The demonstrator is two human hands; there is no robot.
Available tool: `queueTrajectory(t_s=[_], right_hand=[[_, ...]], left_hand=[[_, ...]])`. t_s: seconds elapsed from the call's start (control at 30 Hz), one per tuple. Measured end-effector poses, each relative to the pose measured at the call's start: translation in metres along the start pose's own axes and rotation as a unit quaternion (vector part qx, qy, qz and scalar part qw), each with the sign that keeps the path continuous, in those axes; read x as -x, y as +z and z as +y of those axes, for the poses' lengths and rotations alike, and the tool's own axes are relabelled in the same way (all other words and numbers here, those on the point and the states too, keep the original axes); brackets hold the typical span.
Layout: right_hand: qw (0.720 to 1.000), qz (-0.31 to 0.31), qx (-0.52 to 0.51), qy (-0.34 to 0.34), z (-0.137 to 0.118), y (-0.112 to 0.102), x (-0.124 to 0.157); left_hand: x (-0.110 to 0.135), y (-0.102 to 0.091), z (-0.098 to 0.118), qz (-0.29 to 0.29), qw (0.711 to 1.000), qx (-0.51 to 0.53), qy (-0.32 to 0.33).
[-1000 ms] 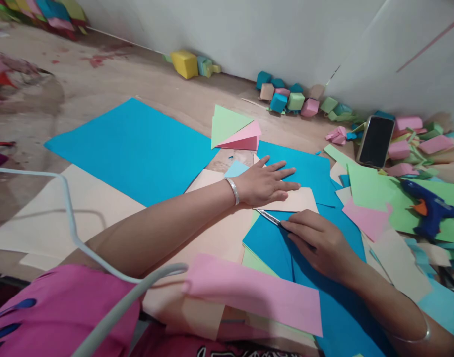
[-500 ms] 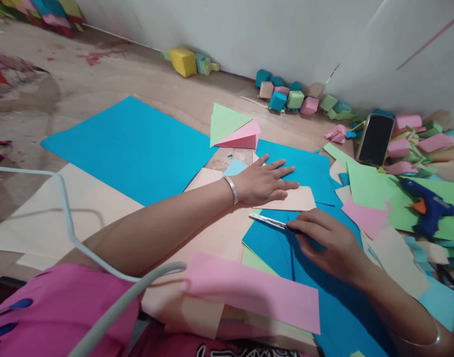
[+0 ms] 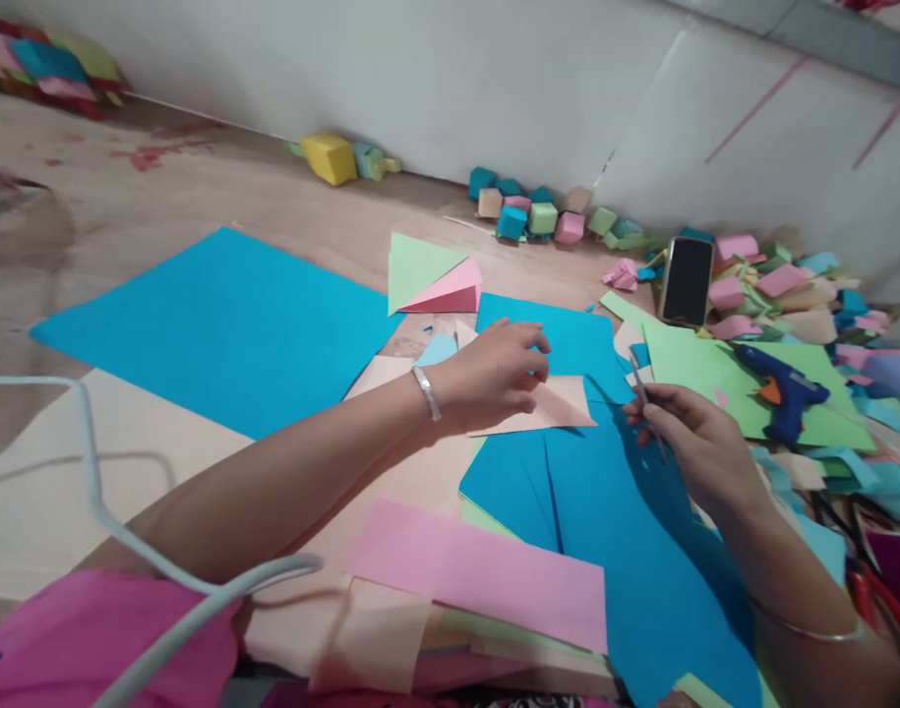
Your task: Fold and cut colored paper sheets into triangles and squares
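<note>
My left hand (image 3: pixel 498 374), with a silver bangle at the wrist, hovers over a peach paper strip (image 3: pixel 564 401). Its fingers are bent and apart; I cannot tell whether the fingertips touch the strip. The strip's right end looks slightly raised and casts a shadow on the blue paper (image 3: pixel 519 487) beneath. To the right, my right hand (image 3: pixel 690 438) is closed around a slim metal blade (image 3: pixel 639 379), tilted upward; its exact kind is not clear. Nearest me lies a pink paper strip (image 3: pixel 486 570) across the blue and peach sheets.
A large blue sheet (image 3: pixel 228 324) lies left. Folded green and pink papers (image 3: pixel 435 275) are behind my left hand. At right are a phone (image 3: pixel 687 280), a blue glue gun (image 3: pixel 785 388) and many paper scraps. Paper cubes (image 3: pixel 512 221) line the wall. A white cable (image 3: pixel 206 629) crosses the foreground.
My left hand has gone from lying flat on the peach strip to bent fingers above it. My right hand has moved away to the right, turning the blade upward. The view has shifted.
</note>
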State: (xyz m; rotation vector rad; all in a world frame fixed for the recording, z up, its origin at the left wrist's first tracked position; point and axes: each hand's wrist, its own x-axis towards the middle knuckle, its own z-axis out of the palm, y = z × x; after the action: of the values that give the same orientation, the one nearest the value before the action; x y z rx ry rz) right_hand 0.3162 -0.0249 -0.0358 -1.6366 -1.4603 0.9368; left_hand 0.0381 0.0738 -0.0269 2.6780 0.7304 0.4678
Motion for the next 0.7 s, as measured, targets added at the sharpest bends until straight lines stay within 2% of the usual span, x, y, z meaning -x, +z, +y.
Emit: queueTrajectory(t_s=[0.07, 0.17, 0.23, 0.27, 0.3, 0.33, 0.4, 0.43, 0.5, 0.57, 0.7], right_hand=[[0.997, 0.000, 0.072, -0.013, 0.001, 0.000, -0.002], [0.971, 0.048, 0.200, -0.120, -0.005, 0.000, 0.000], [0.963, 0.082, 0.193, -0.169, -0.014, 0.001, 0.003], [0.973, 0.070, 0.149, -0.160, -0.018, 0.001, 0.005], [0.988, 0.028, 0.083, -0.131, -0.023, 0.001, 0.007], [0.995, -0.039, 0.004, -0.088, -0.027, 0.002, 0.010], [0.973, -0.177, -0.151, -0.005, -0.033, 0.006, 0.014], [0.956, -0.214, -0.202, 0.019, -0.035, 0.008, 0.016], [0.948, -0.212, -0.237, 0.032, -0.037, 0.012, 0.018], [0.960, -0.162, -0.226, 0.034, -0.037, 0.015, 0.018], [0.968, -0.106, -0.218, 0.059, -0.034, 0.017, 0.016]], left_hand=[[-0.002, -0.010, 0.009, 0.040, 0.999, -0.002, 0.013], [-0.001, -0.032, 0.035, 0.147, 0.988, -0.019, 0.046], [0.003, -0.044, 0.055, 0.207, 0.974, -0.042, 0.080], [0.006, -0.047, 0.063, 0.216, 0.970, -0.055, 0.094], [0.008, -0.047, 0.069, 0.200, 0.969, -0.064, 0.128], [0.011, -0.045, 0.072, 0.182, 0.968, -0.068, 0.159], [0.013, -0.033, 0.071, 0.137, 0.963, -0.073, 0.219], [0.014, -0.026, 0.068, 0.125, 0.959, -0.076, 0.241], [0.013, -0.012, 0.060, 0.108, 0.957, -0.087, 0.254], [0.013, -0.002, 0.053, 0.111, 0.959, -0.082, 0.247], [0.011, 0.001, 0.049, 0.139, 0.951, -0.083, 0.263]])
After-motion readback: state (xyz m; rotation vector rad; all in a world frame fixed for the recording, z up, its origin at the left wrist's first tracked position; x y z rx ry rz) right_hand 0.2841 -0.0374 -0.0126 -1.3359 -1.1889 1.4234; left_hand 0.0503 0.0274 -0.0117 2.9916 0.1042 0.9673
